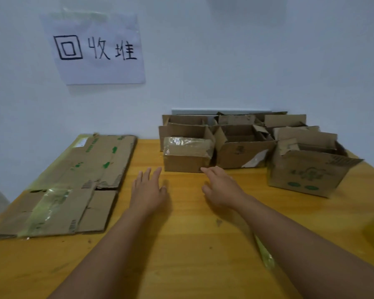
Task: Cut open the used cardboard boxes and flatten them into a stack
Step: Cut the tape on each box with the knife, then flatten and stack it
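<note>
- We hold our left hand over the wooden table, fingers straight and slightly spread, gripping nothing.
- We hold our right hand beside it, fingers loosely extended, empty; its fingertips lie just short of the taped box, and we cannot tell whether they touch it.
- The taped box stands closed, wrapped in clear tape, at the front of a group of boxes against the wall.
- An open box with a torn label stands just right of it; a green-printed box stands farther right, flaps up.
- More open boxes stand behind these.
- The flattened stack lies on the table's left side, well apart from both hands.
- A handwritten paper sign is taped to the wall above the stack.
- A strip of yellowish tape lies on the table under our right forearm.
</note>
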A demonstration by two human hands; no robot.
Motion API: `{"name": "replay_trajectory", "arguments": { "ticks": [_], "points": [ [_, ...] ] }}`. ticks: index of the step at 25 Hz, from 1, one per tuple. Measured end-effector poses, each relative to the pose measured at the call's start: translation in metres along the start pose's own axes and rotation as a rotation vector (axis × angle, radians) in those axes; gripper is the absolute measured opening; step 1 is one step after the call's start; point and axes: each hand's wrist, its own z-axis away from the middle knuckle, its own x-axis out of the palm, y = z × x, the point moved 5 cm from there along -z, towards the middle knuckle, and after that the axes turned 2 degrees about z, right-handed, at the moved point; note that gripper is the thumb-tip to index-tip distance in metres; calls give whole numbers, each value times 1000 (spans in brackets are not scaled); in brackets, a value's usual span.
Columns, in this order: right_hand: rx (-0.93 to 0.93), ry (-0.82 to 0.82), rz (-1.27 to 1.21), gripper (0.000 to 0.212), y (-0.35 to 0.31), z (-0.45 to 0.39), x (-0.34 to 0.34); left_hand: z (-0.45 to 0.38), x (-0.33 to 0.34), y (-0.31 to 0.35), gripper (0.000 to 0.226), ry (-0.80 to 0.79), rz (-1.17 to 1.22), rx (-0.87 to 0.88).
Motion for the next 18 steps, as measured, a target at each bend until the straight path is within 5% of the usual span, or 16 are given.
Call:
{"name": "replay_trajectory", "arguments": {
  "ticks": [9, 18],
  "points": [
    [37, -62, -329, 70, 30, -34, 14, -48, 31, 19, 98, 98, 364, -156],
    [6, -32, -531, 69, 38, -35, 4, -42, 29, 45, 89, 256, 523, -133]
  ]
}}
